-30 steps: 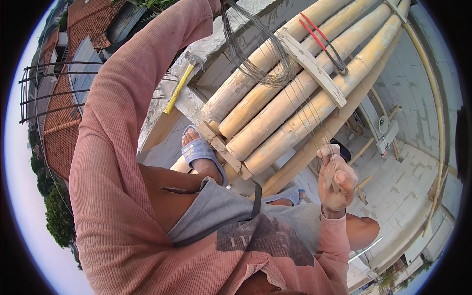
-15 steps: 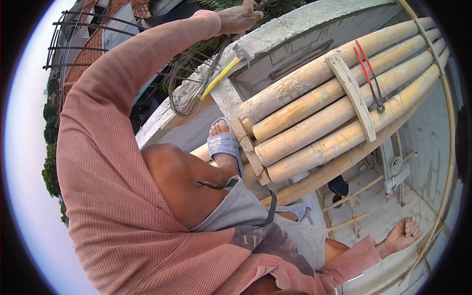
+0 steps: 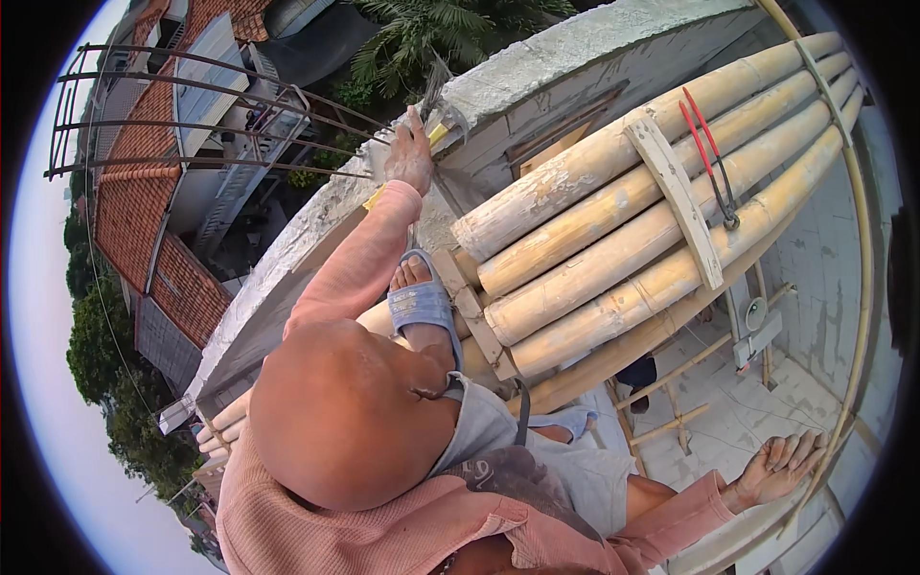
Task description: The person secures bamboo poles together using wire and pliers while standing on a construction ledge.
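Observation:
My left hand (image 3: 410,158) lies over the top of the rough concrete wall, fingers stretched forward, covering the middle of a hammer's yellow handle (image 3: 439,133). The hammer's head rests just beyond the fingers; whether the palm presses on the handle is hidden. Grey tie wire (image 3: 436,84) shows past the fingertips. On the right, my right hand (image 3: 781,468) is held with curled fingers beside a long bent bamboo pole (image 3: 865,278). A thin line, perhaps wire, runs near it; what the fingers hold, if anything, cannot be made out.
Thick bamboo poles (image 3: 585,254) with wooden cross strips (image 3: 676,196) form a platform; red-handled pincers (image 3: 714,158) lie on it. My sandalled foot (image 3: 422,302) is at its end. Rusty rebar (image 3: 240,158) juts past the wall (image 3: 278,287). Below right, a person (image 3: 635,379) stands beside bamboo supports.
My left hand has come back from farther out and down onto the wall over the hammer, leaving the tie wire. My right hand's fingers have loosened slightly. The view has shifted and my knee appears larger.

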The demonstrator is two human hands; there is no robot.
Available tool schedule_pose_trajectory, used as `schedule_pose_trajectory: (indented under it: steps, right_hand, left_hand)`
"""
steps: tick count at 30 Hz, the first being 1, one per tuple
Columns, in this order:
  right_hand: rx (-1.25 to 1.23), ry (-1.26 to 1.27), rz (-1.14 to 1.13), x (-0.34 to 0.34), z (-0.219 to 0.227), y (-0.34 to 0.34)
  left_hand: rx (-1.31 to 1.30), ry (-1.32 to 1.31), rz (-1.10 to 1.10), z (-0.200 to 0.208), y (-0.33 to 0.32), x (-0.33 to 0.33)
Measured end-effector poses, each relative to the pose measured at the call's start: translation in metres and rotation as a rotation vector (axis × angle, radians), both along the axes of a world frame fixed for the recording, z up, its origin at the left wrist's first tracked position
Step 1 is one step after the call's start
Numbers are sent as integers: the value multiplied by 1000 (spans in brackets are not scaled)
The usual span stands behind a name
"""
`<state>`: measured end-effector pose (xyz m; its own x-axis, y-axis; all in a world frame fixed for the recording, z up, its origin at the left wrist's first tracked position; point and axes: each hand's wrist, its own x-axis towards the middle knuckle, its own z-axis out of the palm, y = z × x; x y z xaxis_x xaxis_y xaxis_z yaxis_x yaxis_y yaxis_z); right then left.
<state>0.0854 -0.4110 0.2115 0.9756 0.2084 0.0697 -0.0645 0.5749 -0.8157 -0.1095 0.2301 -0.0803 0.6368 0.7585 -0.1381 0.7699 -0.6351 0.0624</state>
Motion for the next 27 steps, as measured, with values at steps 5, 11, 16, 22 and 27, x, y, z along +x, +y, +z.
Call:
schedule_pose_trajectory:
  steps: [5, 11, 16, 22, 27]
  right_hand:
    - [31, -74, 146, -6, 30, 22]
    - [236, -181, 201, -11, 66, -1]
    - [255, -201, 129, -17, 77, -22]
    - [-128, -311, 80, -18, 49, -7]
    - [-573, -156, 5, -21, 31, -7]
  left_hand:
    - [208, 227, 9, -33, -2, 6]
    - [243, 224, -104, -27, 5, 5]
    - [198, 267, -145, 2, 8, 7]
    - [154, 238, -149, 13, 13, 8]
    - [125, 224, -144, 34, 8, 12]
